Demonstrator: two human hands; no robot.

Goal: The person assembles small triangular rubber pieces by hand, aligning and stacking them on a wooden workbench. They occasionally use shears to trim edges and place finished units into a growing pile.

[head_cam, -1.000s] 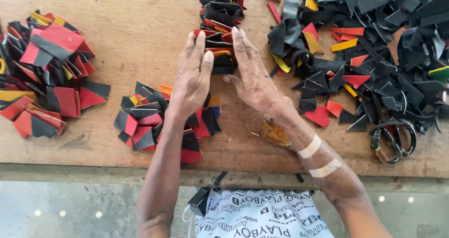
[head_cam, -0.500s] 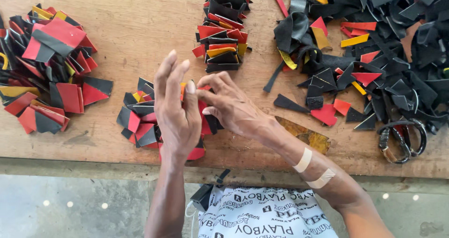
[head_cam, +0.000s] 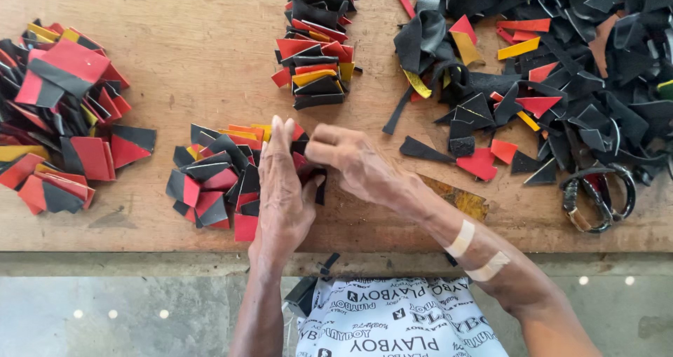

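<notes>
My left hand (head_cam: 284,189) stands on edge at the right side of a small pile of red, black and yellow leather scraps (head_cam: 210,178) near the table's front. My right hand (head_cam: 354,164) presses toward it from the right, fingers curled. Between the two hands a few black and red scraps (head_cam: 308,169) are squeezed together. A neat stack of scraps (head_cam: 315,55) lies further back, straight ahead of the hands. My right forearm carries two pale plaster strips (head_cam: 477,252).
A big heap of red and black pieces (head_cam: 59,118) lies at the left. A large loose heap of mostly black offcuts (head_cam: 561,69) fills the right, with scissors (head_cam: 596,196) at its near edge. The wooden table's front edge (head_cam: 140,241) runs below the hands.
Both hands pulled back from the far stack to the near pile. They closed together on a few scraps there.
</notes>
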